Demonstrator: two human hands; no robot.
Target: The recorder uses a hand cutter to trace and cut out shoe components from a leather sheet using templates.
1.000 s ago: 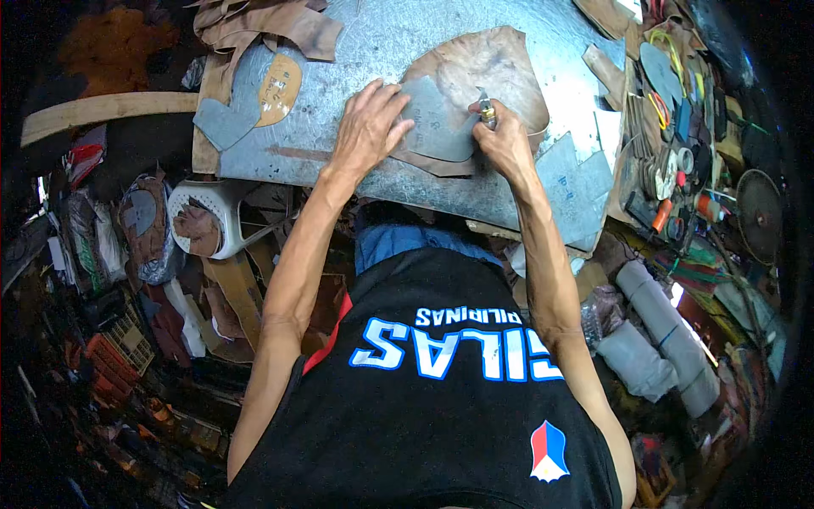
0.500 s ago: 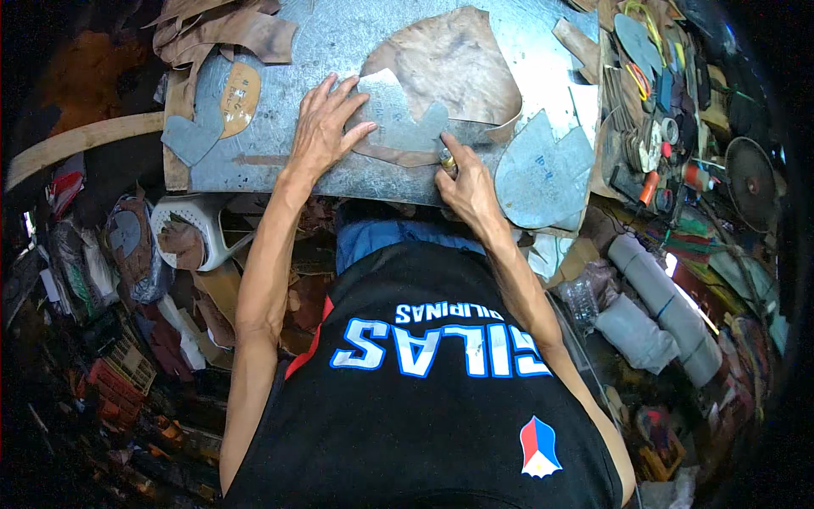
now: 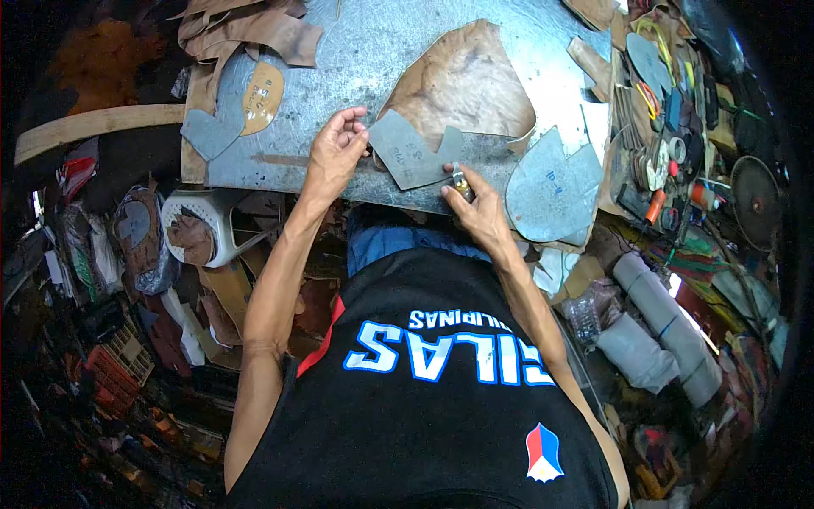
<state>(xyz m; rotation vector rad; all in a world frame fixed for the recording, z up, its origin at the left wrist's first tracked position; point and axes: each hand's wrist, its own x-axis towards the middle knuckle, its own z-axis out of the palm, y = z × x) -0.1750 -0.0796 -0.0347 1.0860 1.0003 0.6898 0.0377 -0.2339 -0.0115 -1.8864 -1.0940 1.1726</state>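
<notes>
A flat grey pattern template [image 3: 411,154], notched along its upper right, lies near the front edge of the metal-topped table. Just beyond it, its lower part against the template, is a brown mottled leather piece [image 3: 465,81]. My left hand [image 3: 337,151] is at the template's left side, fingers loosely curled and slightly apart, with nothing visible in them. My right hand [image 3: 476,206] grips a small brass-coloured tool [image 3: 460,181] with a metal tip, beside the template's lower right corner. Its blade or point is too small to make out.
More grey templates [image 3: 553,191] lie at the table's right, and a tan one [image 3: 263,97] at the left. Leather scraps [image 3: 250,34] pile up at the far left corner. Tools and tape rolls [image 3: 676,150] crowd the right side. A white stool [image 3: 222,229] stands below left.
The template has turned and shifted toward me, baring more of the leather's lower edge. My left hand has lifted from lying flat and curled its fingers. My right hand still holds the tool.
</notes>
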